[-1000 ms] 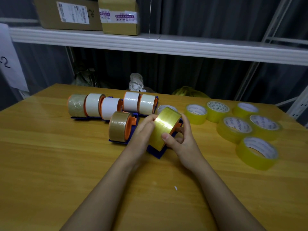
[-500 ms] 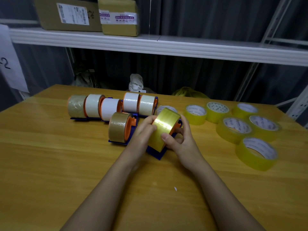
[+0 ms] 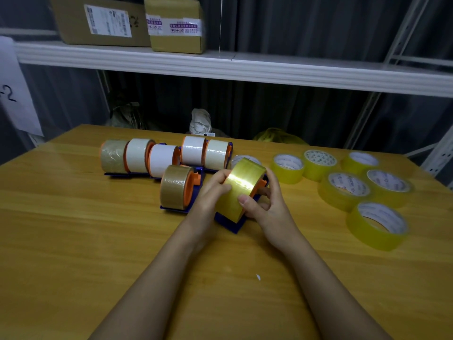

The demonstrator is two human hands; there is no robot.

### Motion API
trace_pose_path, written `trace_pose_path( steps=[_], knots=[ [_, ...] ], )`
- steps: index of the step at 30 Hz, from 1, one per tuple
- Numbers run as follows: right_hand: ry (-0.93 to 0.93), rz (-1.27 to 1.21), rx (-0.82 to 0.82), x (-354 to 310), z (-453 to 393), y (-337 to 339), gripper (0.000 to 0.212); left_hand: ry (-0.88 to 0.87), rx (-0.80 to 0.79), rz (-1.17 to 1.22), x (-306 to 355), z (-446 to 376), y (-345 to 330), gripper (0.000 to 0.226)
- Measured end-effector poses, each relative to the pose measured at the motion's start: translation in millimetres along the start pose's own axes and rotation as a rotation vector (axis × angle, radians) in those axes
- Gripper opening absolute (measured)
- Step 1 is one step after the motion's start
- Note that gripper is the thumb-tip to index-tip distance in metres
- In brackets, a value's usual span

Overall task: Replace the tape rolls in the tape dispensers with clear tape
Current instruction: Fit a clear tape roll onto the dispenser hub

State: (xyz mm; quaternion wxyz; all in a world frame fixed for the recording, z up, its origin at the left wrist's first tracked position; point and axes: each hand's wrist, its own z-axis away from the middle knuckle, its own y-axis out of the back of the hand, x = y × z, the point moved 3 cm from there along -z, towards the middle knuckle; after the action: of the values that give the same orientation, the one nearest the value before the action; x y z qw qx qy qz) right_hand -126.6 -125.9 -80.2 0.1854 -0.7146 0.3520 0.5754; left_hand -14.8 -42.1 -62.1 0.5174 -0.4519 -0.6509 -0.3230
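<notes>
A clear yellowish tape roll (image 3: 239,190) sits on an orange hub in a blue tape dispenser (image 3: 232,223) at the table's middle. My left hand (image 3: 212,190) presses the roll's left side. My right hand (image 3: 266,204) grips its right side, thumb on the roll's face. Just left stands another blue dispenser with a brown tape roll (image 3: 175,190). Behind it is a row of dispensers holding white tape rolls (image 3: 161,159) and one brownish roll (image 3: 113,156). Several loose clear tape rolls (image 3: 343,191) lie flat on the right.
The wooden table (image 3: 73,241) holds everything. A white shelf (image 3: 269,69) with two cardboard boxes (image 3: 176,23) runs above the far edge. A loose roll (image 3: 241,159) lies behind my hands. A small white scrap (image 3: 257,277) lies between my forearms.
Both hands keep hold of the clear roll on the dispenser. The roll and hands have barely shifted.
</notes>
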Motion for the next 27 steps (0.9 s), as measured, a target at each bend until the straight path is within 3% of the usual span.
trace_pose_path(
  steps=[10, 17, 21, 24, 27],
  knots=[
    [0.039, 0.025, -0.009, 0, 0, -1, 0.098, -0.031, 0.029, -0.057, 3, 0, -2, 0.026],
    [0.000, -0.027, 0.026, 0, -1, 1, 0.063, -0.005, -0.017, 0.092, 1, 1, -1, 0.035],
    [0.026, -0.088, 0.045, 0, -3, 6, 0.066, -0.027, -0.045, 0.064, 1, 0, -4, 0.048],
    [0.111, 0.024, 0.179, -10, 0, 9, 0.059, -0.058, -0.029, 0.035, 2, 2, -6, 0.052],
    [0.335, 0.229, 0.377, -16, 2, 17, 0.040, -0.108, -0.009, -0.059, 4, 3, -9, 0.045]
  ],
)
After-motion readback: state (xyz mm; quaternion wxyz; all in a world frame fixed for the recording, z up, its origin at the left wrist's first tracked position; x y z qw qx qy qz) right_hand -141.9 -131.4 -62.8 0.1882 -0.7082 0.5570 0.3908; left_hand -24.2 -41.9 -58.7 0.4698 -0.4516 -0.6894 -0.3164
